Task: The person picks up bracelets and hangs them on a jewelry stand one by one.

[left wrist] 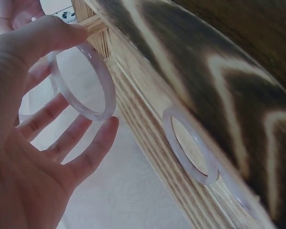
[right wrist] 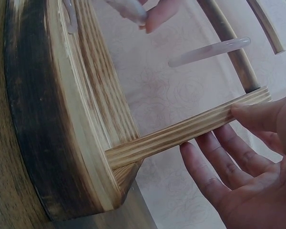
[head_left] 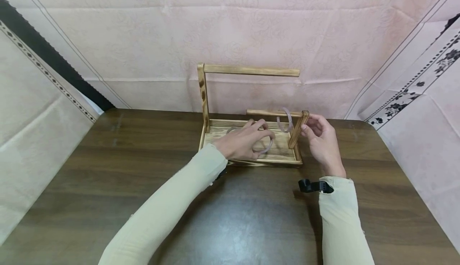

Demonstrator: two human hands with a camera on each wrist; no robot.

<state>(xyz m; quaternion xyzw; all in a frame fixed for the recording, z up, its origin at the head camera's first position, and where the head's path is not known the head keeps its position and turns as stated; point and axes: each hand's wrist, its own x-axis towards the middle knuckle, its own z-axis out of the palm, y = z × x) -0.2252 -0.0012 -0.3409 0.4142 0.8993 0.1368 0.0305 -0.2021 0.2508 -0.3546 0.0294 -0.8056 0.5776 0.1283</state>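
Left hand pinching a glossy, round ring; right hand gripping a striped wooden post, stand's three o'clock.

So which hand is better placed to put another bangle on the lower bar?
Probably the left hand: it holds a bangle near the free end of the lower bar. The right hand grips the short post at the bar's other end, seemingly steadying the stand.
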